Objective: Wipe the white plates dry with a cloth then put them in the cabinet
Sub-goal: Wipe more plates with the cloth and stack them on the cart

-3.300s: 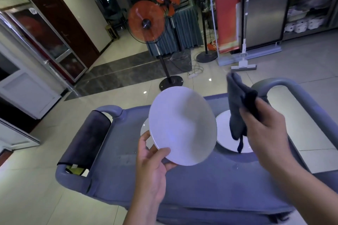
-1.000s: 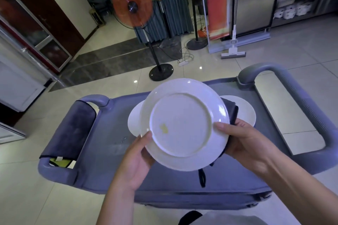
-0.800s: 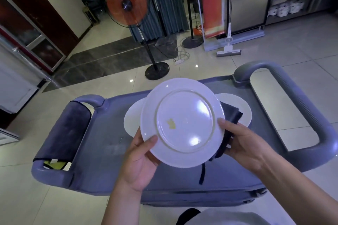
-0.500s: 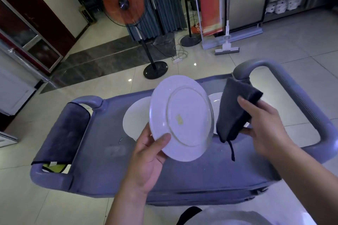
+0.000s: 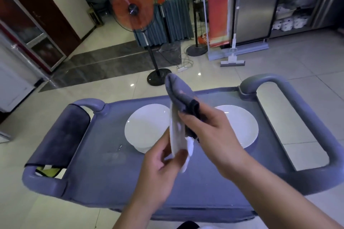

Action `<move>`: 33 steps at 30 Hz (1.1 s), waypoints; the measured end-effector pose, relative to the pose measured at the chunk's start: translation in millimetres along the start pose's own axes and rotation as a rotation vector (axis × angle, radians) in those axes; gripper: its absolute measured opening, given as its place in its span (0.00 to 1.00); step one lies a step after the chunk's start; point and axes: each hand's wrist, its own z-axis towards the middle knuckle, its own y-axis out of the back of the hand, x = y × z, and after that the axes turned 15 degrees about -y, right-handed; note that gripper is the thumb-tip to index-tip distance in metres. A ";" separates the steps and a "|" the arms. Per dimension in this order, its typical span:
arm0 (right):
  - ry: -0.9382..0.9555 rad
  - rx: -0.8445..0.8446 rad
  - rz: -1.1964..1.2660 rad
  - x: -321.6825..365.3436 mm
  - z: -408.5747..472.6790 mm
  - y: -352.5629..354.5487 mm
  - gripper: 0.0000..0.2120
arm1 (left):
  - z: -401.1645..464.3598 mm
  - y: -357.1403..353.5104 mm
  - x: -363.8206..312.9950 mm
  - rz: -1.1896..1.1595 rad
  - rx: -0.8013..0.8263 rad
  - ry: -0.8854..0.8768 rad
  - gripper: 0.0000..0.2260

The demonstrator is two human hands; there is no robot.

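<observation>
Plate (image 5: 177,135) held edge-on above a grey cart (image 5: 111,173), its lower rim pinched in the grip of the left hand (image 5: 162,171) while the right hand (image 5: 210,132) clutches a dark cloth (image 5: 181,95) against its far face. Wiping appears under way, with nothing yet bound for the cabinet. Three white plates show in all: one in hand, a left plate (image 5: 147,126) and a right plate (image 5: 240,124) lying on the cart.

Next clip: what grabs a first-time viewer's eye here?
Center frame, the left hand holds a white plate edge-on while the right hand presses a grey cloth against it. Two more white plates lie on the grey cart; an orange fan stands behind.
</observation>
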 end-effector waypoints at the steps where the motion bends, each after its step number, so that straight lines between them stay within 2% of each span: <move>1: 0.004 0.045 -0.008 -4.1 -2.0 -6.7 0.14 | -0.5 2.0 1.1 0.000 -0.008 -0.006 0.26; 3: 0.026 0.103 -0.055 -10.3 -5.9 -14.0 0.21 | -1.8 4.2 2.4 -0.007 -0.029 -0.009 0.29; 5: 0.032 0.166 -0.087 -16.3 -7.2 -15.4 0.23 | -4.9 9.4 3.8 -0.088 -0.046 0.015 0.28; 8: 0.025 0.232 -0.147 -30.7 -8.2 -12.4 0.25 | -11.8 23.4 6.2 -0.349 -0.080 0.117 0.28; 11: 0.056 0.220 -0.273 -45.1 -12.2 -11.8 0.26 | -15.1 38.1 8.3 -0.646 -0.174 0.198 0.20; 12: 0.077 0.222 -0.331 -48.6 -15.5 -11.7 0.26 | -16.2 41.0 9.2 -0.687 -0.203 0.230 0.23; 16: 0.215 0.233 -0.583 -54.3 -22.7 -8.6 0.27 | -18.0 50.6 10.7 -0.730 -0.199 0.301 0.36; 18: 0.241 0.249 -0.655 -47.8 -23.4 -5.6 0.24 | -18.4 54.8 8.7 -0.791 -0.171 0.312 0.34; 20: 0.283 0.270 -0.781 -43.1 -22.8 -3.7 0.23 | -18.6 60.4 9.4 -0.840 -0.178 0.325 0.27; 23: 0.295 0.332 -0.953 -39.0 -23.0 -1.9 0.28 | -18.5 67.1 15.6 -0.841 -0.187 0.311 0.20; 27: 0.209 0.348 -1.021 -33.7 -33.7 2.2 0.27 | -23.5 69.2 25.0 -0.860 -0.181 0.310 0.21; 33: 0.145 0.325 -1.176 -52.0 -55.5 18.7 0.33 | -29.0 88.6 45.9 -0.901 -0.209 0.340 0.20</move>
